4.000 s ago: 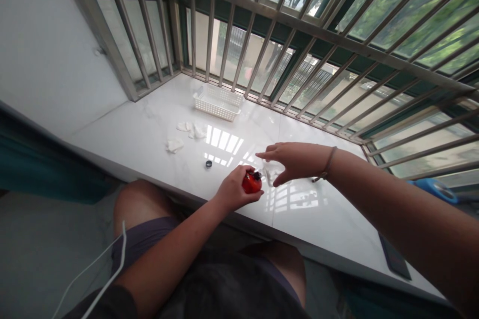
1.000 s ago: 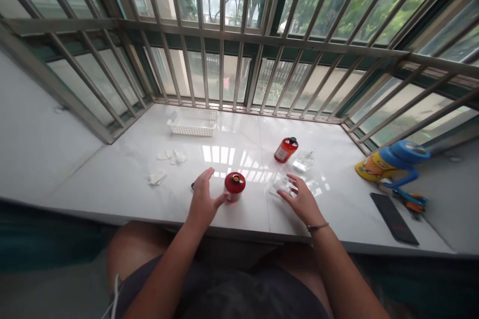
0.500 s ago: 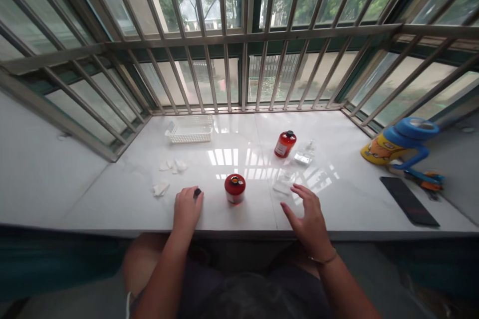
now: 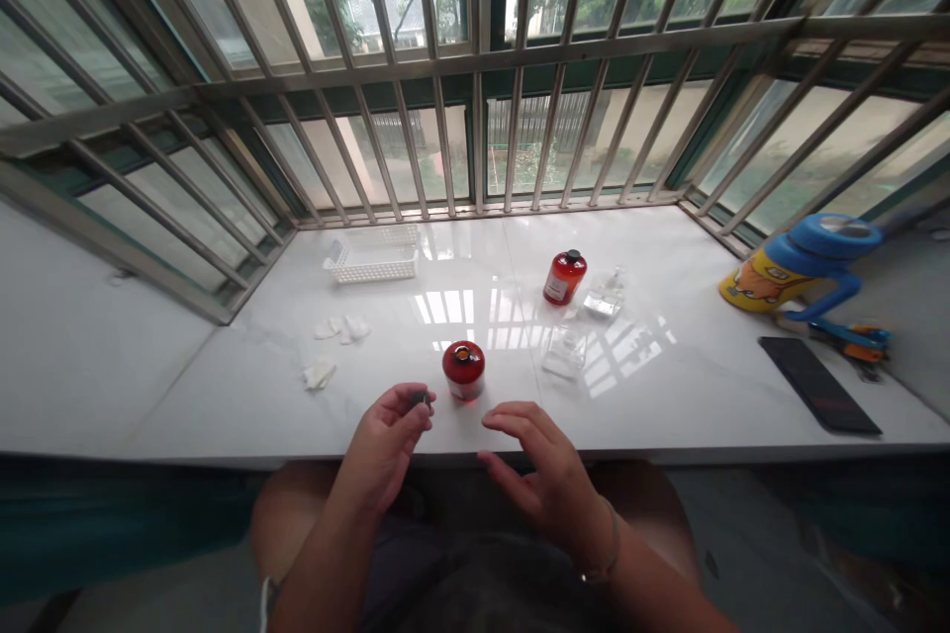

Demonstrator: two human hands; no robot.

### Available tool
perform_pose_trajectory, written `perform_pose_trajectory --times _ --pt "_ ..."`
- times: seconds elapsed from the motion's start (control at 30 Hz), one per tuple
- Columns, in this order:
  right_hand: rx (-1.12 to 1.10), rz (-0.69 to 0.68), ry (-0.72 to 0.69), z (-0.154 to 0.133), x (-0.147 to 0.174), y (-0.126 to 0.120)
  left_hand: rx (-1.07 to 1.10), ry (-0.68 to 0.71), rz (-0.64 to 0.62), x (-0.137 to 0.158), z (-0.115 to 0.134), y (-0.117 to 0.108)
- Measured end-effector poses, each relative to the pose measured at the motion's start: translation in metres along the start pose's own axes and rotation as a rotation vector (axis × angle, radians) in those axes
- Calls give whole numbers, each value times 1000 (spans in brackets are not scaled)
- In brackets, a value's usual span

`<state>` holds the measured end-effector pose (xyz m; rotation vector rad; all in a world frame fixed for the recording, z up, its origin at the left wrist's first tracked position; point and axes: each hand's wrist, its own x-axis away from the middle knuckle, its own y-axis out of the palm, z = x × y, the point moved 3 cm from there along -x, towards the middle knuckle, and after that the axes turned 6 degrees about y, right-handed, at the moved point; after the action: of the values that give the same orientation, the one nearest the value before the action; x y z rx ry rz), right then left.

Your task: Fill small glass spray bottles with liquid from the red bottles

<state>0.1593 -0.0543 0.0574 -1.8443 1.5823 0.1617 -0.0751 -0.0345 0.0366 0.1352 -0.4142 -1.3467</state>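
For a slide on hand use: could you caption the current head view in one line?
Left hand pinches a small black cap near an uncapped red bottle; the open right hand hovers nearby.

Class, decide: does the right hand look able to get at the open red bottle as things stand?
Probably yes: the right hand looks open, and nothing shows between it and the open red bottle; the left hand, holding a small dark piece, is off to the left.

- The head camera looked forward and down from above the near side of the counter (image 4: 237, 415).
- The left hand (image 4: 382, 445) and right hand (image 4: 549, 480) showed close, low in view.
- The window grille (image 4: 475, 64) stood farther off, across the top.
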Motion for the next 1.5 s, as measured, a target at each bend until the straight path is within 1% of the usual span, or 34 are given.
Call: perform_pose_trajectory --times 0.1,0.17,0.23,0.5,0.6,0.9,1.07,1.33,1.5 --pt "-104 -14 18 -14 -10 9 49 -27 -93 21 6 23" --pt "-168 -20 41 -18 -15 11 62 -20 -137 29 7 32" --pt "-214 -25 61 -20 -18 11 71 -3 -164 34 5 36" --pt "-298 -14 173 -19 -9 7 10 55 -176 41 -3 37" --pt "-304 -15 210 -18 -6 7 -17 56 -169 42 -4 38" --pt "-240 28 268 -16 -4 5 -177 63 -123 46 5 44" --pt "-184 42 258 -18 -2 1 -221 65 -139 49 6 44" --pt "-173 16 214 -24 -2 -2 -210 55 -117 50 5 44" --pt "-189 -14 180 -23 -1 -2 -148 -11 -118 51 3 44"
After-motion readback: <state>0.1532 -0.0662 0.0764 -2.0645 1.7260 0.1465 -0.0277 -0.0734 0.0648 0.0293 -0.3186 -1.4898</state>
